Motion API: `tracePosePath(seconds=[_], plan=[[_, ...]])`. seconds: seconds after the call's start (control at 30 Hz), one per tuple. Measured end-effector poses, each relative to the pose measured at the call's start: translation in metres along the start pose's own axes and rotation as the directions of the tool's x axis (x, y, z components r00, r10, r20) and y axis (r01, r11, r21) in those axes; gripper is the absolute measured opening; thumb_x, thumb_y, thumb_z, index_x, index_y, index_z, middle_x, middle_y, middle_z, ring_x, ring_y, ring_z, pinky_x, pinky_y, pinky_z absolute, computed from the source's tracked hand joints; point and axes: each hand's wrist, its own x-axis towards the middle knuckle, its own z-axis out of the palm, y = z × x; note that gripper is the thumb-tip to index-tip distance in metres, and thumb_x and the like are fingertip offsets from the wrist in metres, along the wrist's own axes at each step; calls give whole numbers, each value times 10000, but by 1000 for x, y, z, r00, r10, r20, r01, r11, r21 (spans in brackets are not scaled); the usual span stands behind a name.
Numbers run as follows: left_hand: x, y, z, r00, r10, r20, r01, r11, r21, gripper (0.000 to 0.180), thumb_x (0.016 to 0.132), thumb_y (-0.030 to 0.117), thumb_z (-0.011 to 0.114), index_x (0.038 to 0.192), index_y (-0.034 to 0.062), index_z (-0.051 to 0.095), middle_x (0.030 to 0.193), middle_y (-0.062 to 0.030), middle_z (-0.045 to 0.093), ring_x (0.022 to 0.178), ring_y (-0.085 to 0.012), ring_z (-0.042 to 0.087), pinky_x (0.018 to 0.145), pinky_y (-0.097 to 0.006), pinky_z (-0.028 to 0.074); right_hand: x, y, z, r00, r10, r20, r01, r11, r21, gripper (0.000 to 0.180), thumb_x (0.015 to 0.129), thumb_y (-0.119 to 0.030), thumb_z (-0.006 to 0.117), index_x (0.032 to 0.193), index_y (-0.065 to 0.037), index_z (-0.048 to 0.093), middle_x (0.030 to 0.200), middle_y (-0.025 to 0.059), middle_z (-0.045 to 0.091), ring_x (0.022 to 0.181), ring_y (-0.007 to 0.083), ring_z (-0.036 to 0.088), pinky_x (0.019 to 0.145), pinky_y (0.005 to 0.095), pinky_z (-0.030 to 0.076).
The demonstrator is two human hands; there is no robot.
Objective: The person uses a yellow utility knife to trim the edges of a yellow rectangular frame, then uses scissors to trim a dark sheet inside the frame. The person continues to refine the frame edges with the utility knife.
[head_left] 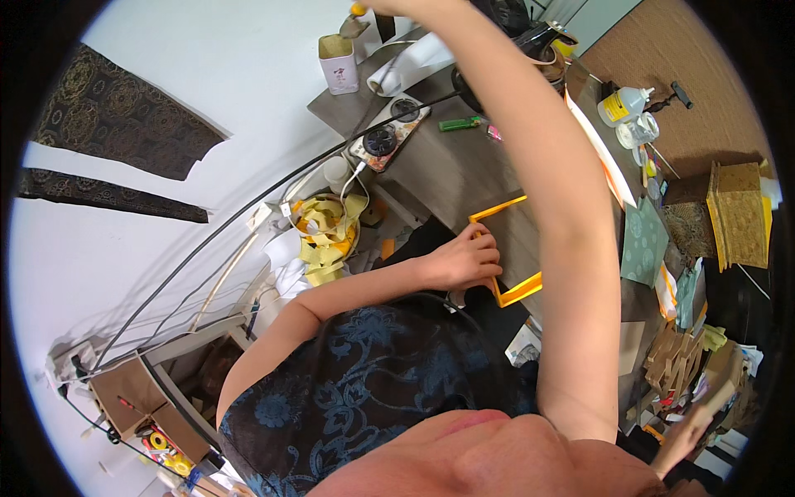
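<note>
My left hand (465,258) has its fingers curled over the near edge of a yellow open frame (522,290), which lies on the dark tabletop close to my body. Part of the frame is hidden behind my right forearm. My right arm reaches up across the view, and my right hand (399,5) is largely cut off by the top edge. At its fingers is a small tool (354,25) with a yellow handle and a flat greyish end, held just above an open pale tin (338,68). Its exact kind is unclear.
Behind the frame are a green-handled tool (460,124), a phone (391,132) and a white roll (412,65). A bin of yellow scraps (323,236) stands left of my arm. A bottle (623,106) and a gold box (737,214) are at right. A black cable (281,182) crosses the left.
</note>
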Motion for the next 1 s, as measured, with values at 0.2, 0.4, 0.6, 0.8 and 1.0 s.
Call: tracePosePath(seconds=[0.2,0.4,0.6,0.8,1.0], plan=[[10,9,-9,988,-150,-44,124,923,-364,275,900,172,669,1136,36,711,1197,-130,685,1233,-309,595,1130,-464,409,60,-21,111,984,-69,162,117,946,-304,258,896,-212,698,1053,-25,785,1059,185,781,965,307,767,875,408,598],[30,17,-8,916,-387,108,329,567,-755,327,933,146,703,1218,-13,692,1303,-209,682,1255,-354,611,1071,-432,466,-9,-12,120,995,65,69,-62,997,-53,300,875,-215,670,1090,-26,760,1103,232,754,1036,372,742,907,457,592],[33,15,-8,937,33,-348,-9,998,70,211,788,39,678,997,34,710,912,-98,621,898,-315,629,831,-441,506,-250,35,-40,720,-240,-651,194,970,-143,382,893,-156,794,1251,-70,694,1137,122,690,1046,268,692,939,388,546],[54,46,4,879,34,-475,33,991,133,169,835,40,710,1004,35,719,873,-65,583,840,-264,596,769,-396,481,-407,77,-42,661,610,-438,-384,775,501,563,1067,-256,624,1505,62,469,1101,180,730,981,245,733,875,387,573],[88,97,-27,893,51,-447,-71,997,-28,330,841,115,829,1140,22,723,1007,-74,667,1001,-293,647,958,-399,516,-457,91,-63,745,562,-359,-339,782,523,421,1064,-131,607,1467,-13,575,963,99,770,705,127,686,665,293,571]])
